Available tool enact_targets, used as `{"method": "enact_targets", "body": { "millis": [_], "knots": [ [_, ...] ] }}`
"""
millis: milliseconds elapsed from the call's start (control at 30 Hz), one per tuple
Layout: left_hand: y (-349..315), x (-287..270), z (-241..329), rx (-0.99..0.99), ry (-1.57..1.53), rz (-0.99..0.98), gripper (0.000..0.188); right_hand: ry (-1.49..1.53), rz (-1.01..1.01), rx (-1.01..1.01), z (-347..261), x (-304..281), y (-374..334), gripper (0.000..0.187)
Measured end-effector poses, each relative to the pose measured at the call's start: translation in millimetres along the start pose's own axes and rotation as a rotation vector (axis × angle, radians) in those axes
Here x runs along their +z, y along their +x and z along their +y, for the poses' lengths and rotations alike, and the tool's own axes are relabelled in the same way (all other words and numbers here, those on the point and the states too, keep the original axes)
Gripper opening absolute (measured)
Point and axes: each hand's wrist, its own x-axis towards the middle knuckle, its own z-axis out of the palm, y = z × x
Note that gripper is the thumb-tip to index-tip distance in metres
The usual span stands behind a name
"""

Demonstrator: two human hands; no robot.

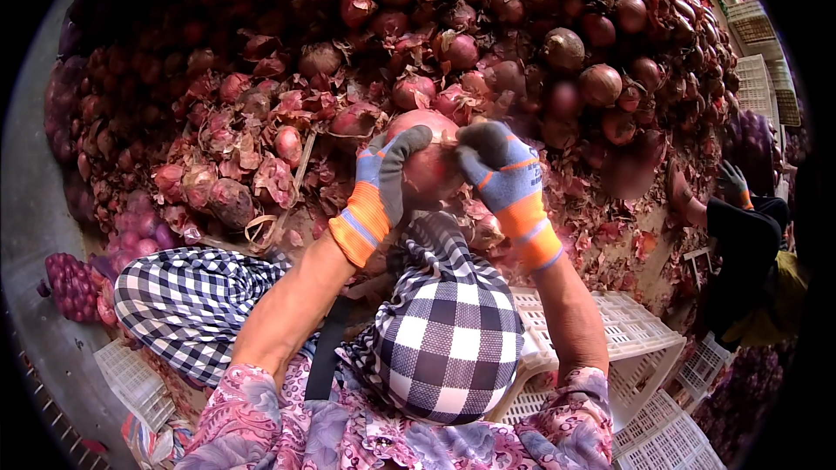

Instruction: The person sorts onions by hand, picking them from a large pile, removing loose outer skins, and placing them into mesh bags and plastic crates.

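- Red onion (428, 172) sits between the person's gloved hands, just beyond the raised knee in checked trousers (453, 322) and in front of the onion pile (601, 85).
- Left hand (387, 170): its fingers are curled partway in, with the onion's left side filling the grip. If that hold slackened, the round onion could roll out, as nothing visible cups it from the right.
- Right hand (507, 172): its fingers are bent and bunched close together at the onion's upper right side. Whether they pinch a flap of skin or only press on it, I cannot tell. A hard tug there could twist the onion out of the left hand.
- Glove fabric may slip on dry, papery skin, or tear away more than a thin layer; the cause would be too much fingertip force.
- Dropped now, the onion could land among the loose skins (274, 178) and be hard to pick out, since skins and onions share nearly the same red.
- Pushed carelessly, the pile might shed onions, because they look loosely heaped.
- White plastic crate (640, 331) lies near the right forearm; an elbow swung back could knock it.
- Co-worker's hand (734, 183) is well apart, so a clash seems unlikely.
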Motion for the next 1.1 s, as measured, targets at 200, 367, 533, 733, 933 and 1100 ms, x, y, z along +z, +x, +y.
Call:
{"method": "enact_targets", "body": {
  "millis": [200,367,533,733,933,1100],
  "knots": [
    [11,-26,-17,0.051,0.077,0.049,0.03,0.592,0.083,0.441,12,1,-2,0.029],
    [-4,-10,5,-0.046,-0.039,-0.034,0.034,0.174,-0.187,0.121,-3,12,-6,0.046],
    [-16,-3,19,-0.022,-0.126,0.034,0.045,0.333,-0.212,0.158,-12,17,-4,0.038],
    [-34,-2,41,0.044,-0.336,0.017,0.036,0.439,-0.249,0.137,-14,27,6,0.03],
    [-35,-34,52,0.359,-0.146,0.199,0.05,0.381,-0.609,0.057,-65,68,47,0.064],
    [-81,-35,161,0.39,0.177,0.015,0.076,0.756,-0.883,0.192,-118,74,91,0.057]
  ]
}}
